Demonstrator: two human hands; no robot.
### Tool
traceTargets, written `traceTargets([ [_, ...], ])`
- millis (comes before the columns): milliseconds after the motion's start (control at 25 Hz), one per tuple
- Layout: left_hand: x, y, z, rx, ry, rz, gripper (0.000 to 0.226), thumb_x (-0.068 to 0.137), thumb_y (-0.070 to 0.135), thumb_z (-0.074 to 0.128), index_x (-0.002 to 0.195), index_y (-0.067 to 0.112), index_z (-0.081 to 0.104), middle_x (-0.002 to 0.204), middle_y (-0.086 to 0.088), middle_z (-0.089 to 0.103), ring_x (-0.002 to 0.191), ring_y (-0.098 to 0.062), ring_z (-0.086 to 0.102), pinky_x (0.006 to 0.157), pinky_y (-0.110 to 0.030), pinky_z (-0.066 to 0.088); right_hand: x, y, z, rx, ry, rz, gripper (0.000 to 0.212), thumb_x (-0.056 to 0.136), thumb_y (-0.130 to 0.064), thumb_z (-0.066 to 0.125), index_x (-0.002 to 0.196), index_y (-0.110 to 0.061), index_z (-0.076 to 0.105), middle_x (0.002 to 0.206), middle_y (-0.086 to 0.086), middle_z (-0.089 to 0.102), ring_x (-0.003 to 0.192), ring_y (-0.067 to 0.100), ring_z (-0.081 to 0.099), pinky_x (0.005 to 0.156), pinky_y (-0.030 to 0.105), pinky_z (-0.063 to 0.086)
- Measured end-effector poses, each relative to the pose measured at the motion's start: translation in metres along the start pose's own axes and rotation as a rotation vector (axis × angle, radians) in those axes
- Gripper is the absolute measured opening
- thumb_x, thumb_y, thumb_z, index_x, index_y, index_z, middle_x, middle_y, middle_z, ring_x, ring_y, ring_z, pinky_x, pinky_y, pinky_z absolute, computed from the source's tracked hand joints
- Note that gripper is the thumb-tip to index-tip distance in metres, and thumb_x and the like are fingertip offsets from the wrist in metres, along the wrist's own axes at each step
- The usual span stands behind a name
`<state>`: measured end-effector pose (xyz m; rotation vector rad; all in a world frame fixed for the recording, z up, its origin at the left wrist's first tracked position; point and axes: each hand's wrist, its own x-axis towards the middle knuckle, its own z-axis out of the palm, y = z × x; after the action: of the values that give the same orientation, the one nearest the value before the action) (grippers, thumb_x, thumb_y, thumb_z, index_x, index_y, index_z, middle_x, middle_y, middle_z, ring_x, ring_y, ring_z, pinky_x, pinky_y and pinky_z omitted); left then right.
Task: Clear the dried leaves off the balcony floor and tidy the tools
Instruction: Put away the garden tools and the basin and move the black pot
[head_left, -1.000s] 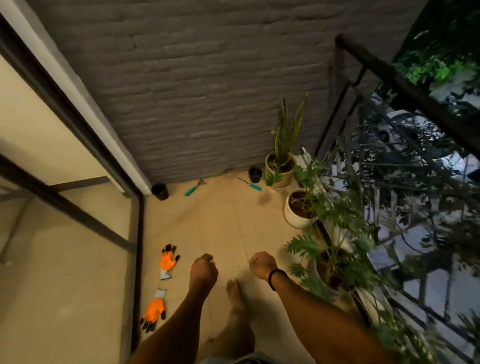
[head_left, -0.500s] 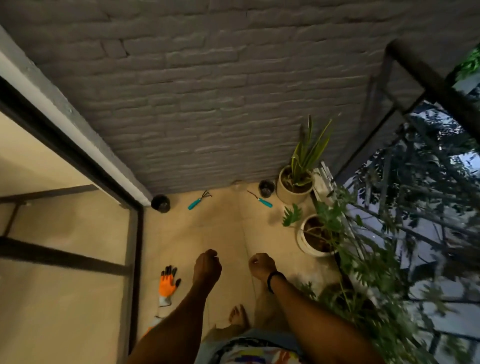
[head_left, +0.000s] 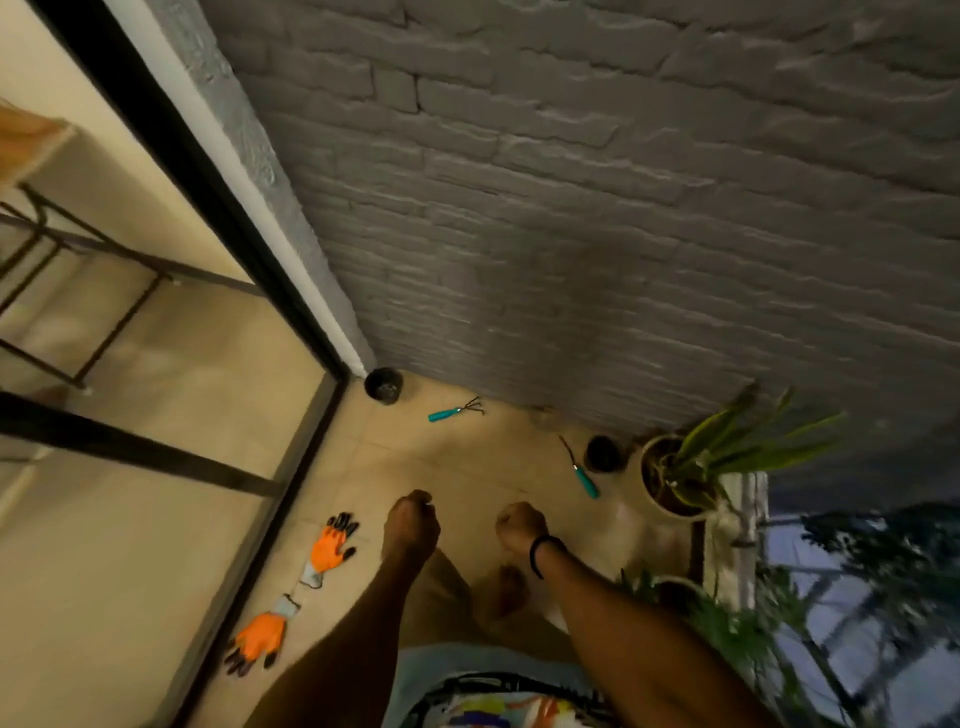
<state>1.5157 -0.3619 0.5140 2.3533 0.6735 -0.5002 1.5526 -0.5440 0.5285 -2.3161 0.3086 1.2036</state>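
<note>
Two hands: left hand (head_left: 410, 525) and right hand (head_left: 522, 527), lower centre of frame; fingers of both curled into fists, nothing seen in either.
Gloves: orange pair flat on the floor, lower left. Near glove (head_left: 257, 642) has its fingers toward the bottom-left corner, far glove (head_left: 332, 545) its fingers toward the top; the cuffs almost meet.
Balcony floor (head_left: 467, 467): beige tile. No dried leaves that I can make out; a pale smudge at the wall foot is too blurred to tell.
Second tool (head_left: 582, 470): right of centre, just beside a small black pot (head_left: 602, 453). Long axis a steep diagonal; teal handle lower right, thin metal end upper left.
Hand rake (head_left: 454, 410): centre of frame, near the wall. Long axis close to level, rising slightly rightward; teal handle left, tines right.
Far corner: another black pot (head_left: 383, 384) by the door frame; potted plant (head_left: 675, 483) at right.
Progress (judgement): leaf clearing looks done or nearly so. Tidying not yet begun, since both tools and both gloves lie loose and well apart.
</note>
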Motion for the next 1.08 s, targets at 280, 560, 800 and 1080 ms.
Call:
traceTargets([
  [280,0.075,-0.003,-0.002,0.037,-0.114,-0.116,0.033,0.097,0.018,0.052,0.128,0.013,0.061,0.126,-0.011,0.065,0.117,-0.028,0.059,0.091,-0.033,0.046,0.071,-0.046,-0.049,-0.074,-0.034,0.009,0.019,0.095,-0.014,0.047,0.08,-0.013,0.058,0.09,0.009,0.062,0.084,0.018,0.056,0.074,0.024,0.04],
  [560,0.214,-0.005,0.054,0.124,-0.237,-0.112,0.034,0.098,0.017,0.051,0.13,0.012,0.06,0.123,-0.016,0.063,0.115,-0.034,0.06,0.089,-0.036,0.046,0.213,-0.04,-0.044,0.065,-0.025,0.109,0.017,0.092,-0.014,0.052,0.093,-0.016,0.069,0.103,0.005,0.069,0.099,0.022,0.063,0.079,0.022,0.043],
  [800,0.413,-0.062,0.217,0.215,-0.217,-0.131,0.038,0.102,0.024,0.047,0.14,0.018,0.049,0.132,-0.01,0.053,0.121,-0.03,0.052,0.093,-0.041,0.048,0.462,-0.01,0.04,0.006,-0.063,-0.001,0.02,0.098,-0.019,0.046,0.104,-0.016,0.065,0.117,0.006,0.067,0.105,0.021,0.061,0.077,0.019,0.039],
  [1080,0.617,-0.135,0.381,0.469,-0.06,0.077,0.065,0.097,0.025,0.056,0.153,0.019,0.024,0.151,-0.011,0.032,0.128,-0.034,0.038,0.1,-0.048,0.042,0.698,0.046,0.146,0.094,0.064,-0.066,0.022,0.097,-0.014,0.048,0.108,-0.006,0.065,0.105,0.007,0.064,0.095,0.02,0.057,0.078,0.026,0.045],
])
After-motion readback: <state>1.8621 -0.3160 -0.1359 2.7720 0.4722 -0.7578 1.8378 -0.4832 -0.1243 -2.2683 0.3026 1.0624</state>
